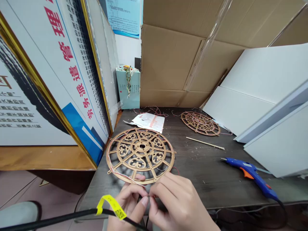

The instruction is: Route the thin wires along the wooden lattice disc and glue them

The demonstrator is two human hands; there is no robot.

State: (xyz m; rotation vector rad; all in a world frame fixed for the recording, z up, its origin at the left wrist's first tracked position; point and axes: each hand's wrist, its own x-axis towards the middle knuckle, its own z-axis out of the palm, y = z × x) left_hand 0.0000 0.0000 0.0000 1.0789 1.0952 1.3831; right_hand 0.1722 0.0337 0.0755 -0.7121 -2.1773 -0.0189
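We pinch the thin wire [149, 196] tight between our left hand [128, 205] and right hand [179, 205] at the near edge of the round wooden wheel [141, 155] on the tabletop [204, 173], so we should pull softly and keep it flat.
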